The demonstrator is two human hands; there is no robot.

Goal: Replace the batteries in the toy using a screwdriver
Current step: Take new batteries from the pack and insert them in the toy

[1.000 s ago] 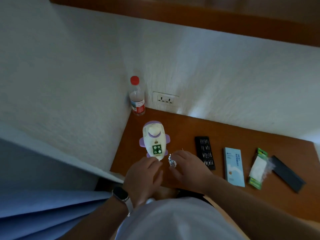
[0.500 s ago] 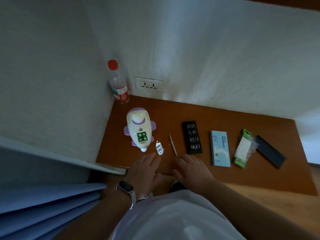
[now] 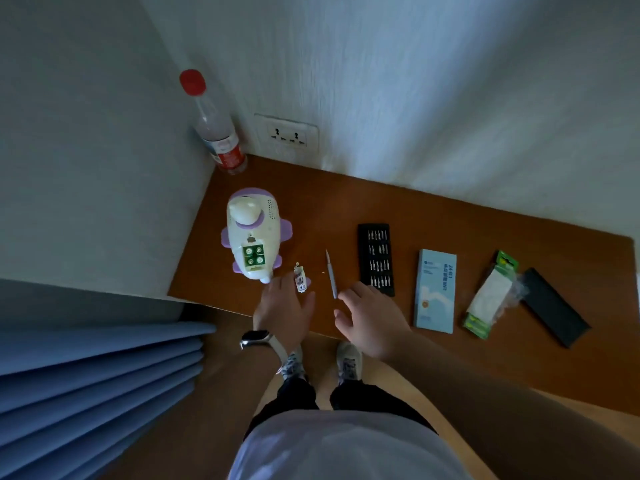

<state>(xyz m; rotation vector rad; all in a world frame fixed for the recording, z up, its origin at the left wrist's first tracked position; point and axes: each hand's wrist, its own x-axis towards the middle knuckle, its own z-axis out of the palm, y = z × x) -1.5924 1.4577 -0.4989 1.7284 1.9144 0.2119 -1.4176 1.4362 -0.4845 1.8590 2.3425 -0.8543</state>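
— On the brown wooden desk (image 3: 450, 223), where is the toy?

— Near the corner. The white and purple plastic toy (image 3: 254, 233) lies flat with its hatch off and the green-ended batteries (image 3: 254, 255) showing. I'd guess it's laid that way so the cells face up for lifting out.

— And the hands?

— Both are empty, fingers spread. The left hand (image 3: 282, 306) hovers just in front of the toy's nose, fingertips by the small white battery cover (image 3: 300, 279). The right hand (image 3: 375, 313) has a fingertip close to the slim silver screwdriver (image 3: 331, 273), a little right of the toy. Whether it touches, I can't tell.

— Anything in the way?

— Not really. Further right of the toy sit a black tray of bits (image 3: 376, 259), a pale blue box (image 3: 435, 291), a green pack of batteries (image 3: 491, 296) in clear wrap and a flat black lid (image 3: 554, 311), all well apart from it. Behind the toy, a clear bottle (image 3: 214, 126) with a red cap stands in the corner, beside a white wall socket (image 3: 286, 133). The loose cover and screwdriver could get knocked, I'd say.
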